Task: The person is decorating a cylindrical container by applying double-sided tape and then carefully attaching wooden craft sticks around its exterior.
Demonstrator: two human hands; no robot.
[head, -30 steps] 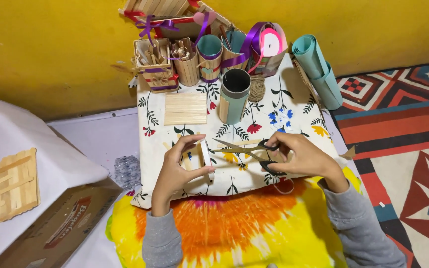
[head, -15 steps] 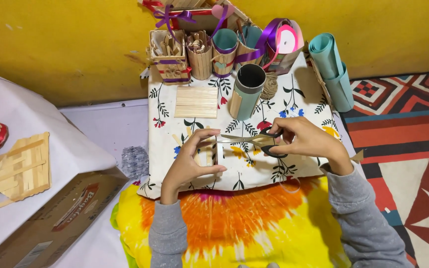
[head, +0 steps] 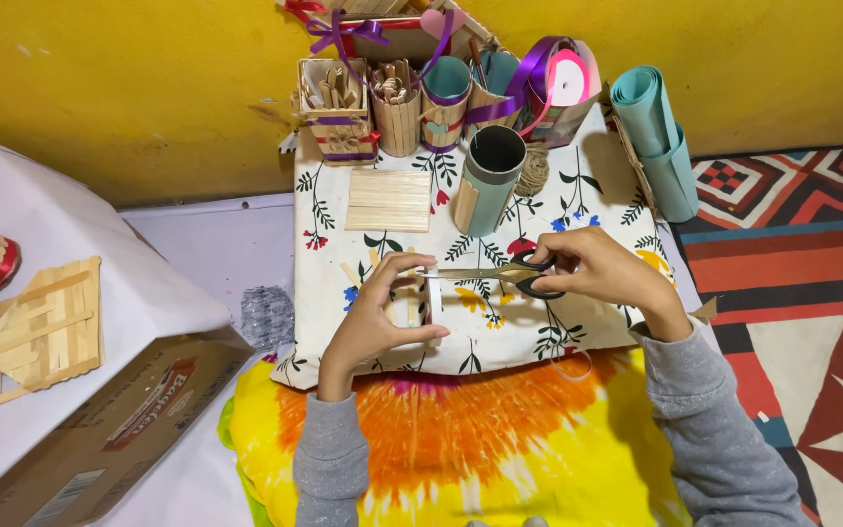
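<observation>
Scissors (head: 500, 275), one pair; one stick (head: 414, 310); two hands.

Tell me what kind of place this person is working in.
Probably a home craft corner on the floor. The right hand works scissors over a floral cloth, with craft-stick holders and ribbon rolls against a yellow wall, beside a patterned rug.

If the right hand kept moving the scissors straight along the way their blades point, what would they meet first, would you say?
The right hand points the scissors leftward, toward the small wooden stick piece pinched in the left hand. That piece, or the left thumb beside it, probably comes first; depth is unclear.
</observation>
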